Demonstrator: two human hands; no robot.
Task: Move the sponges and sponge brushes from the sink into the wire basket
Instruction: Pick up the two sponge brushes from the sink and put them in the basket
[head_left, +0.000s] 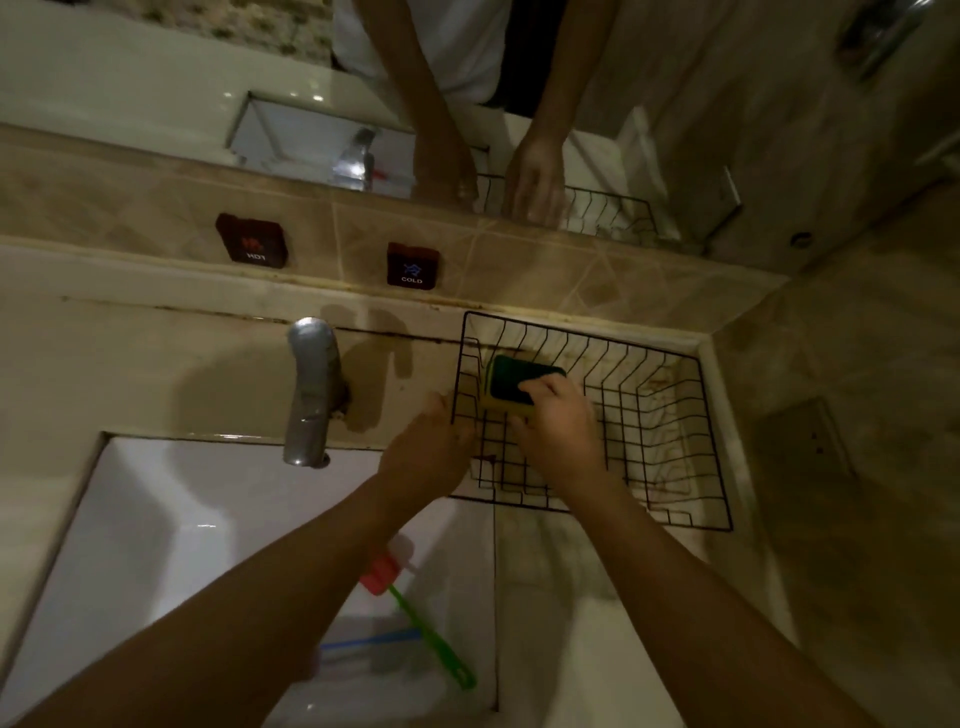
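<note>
A black wire basket (670, 410) stands on the counter to the right of the white sink (156, 525). My right hand (558, 431) is inside the basket's left part, holding a green and yellow sponge (514, 382) at the basket's far left corner. My left hand (431, 447) rests against the basket's left rim; its fingers are partly hidden. In the sink lie a sponge brush with a red and white head and green handle (415, 613) and a blue-handled brush (374, 649), partly under my left forearm.
A chrome tap (311, 389) reaches over the sink's back edge. Two dark HOT (253, 240) and COLD (412, 265) buttons sit on the tiled upstand. A mirror above reflects my arms and the basket. A tiled wall closes the right side.
</note>
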